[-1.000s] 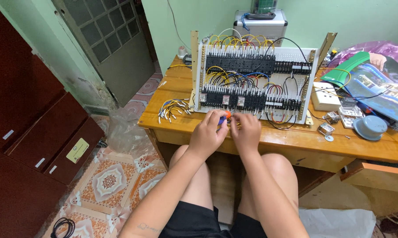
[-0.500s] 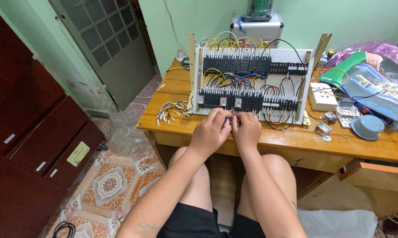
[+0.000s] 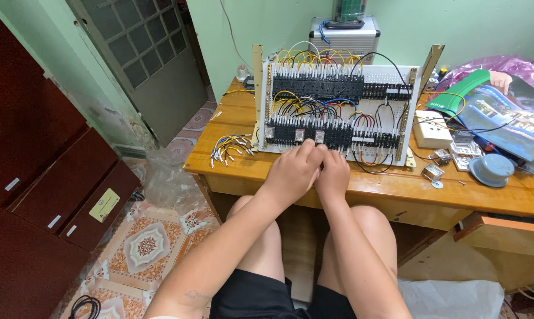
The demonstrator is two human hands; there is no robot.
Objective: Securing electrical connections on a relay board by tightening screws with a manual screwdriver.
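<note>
A white perforated wiring panel [image 3: 338, 112] stands upright on the wooden table [image 3: 243, 171]. It carries rows of black terminal blocks and relays joined by yellow, blue, red and black wires. My left hand [image 3: 293, 171] and my right hand [image 3: 333, 174] are pressed together at the panel's lower edge, just below the bottom row of relays. Their fingers are curled and touch each other. Anything between the fingers is hidden. A bundle of loose yellow and blue wires [image 3: 228, 147] lies on the table left of the panel.
To the right of the panel lie a white socket box [image 3: 432, 129], small clear relays [image 3: 432, 172], a grey round part [image 3: 490, 170] and a magazine [image 3: 509, 118]. A silver case [image 3: 345, 41] stands behind. Dark red cabinets [image 3: 36, 177] stand at the left. A table drawer [image 3: 503, 236] hangs open at the right.
Both hands stay together at the panel's lower edge, shifting only slightly. A small orange thing seen between them a second ago no longer shows.
</note>
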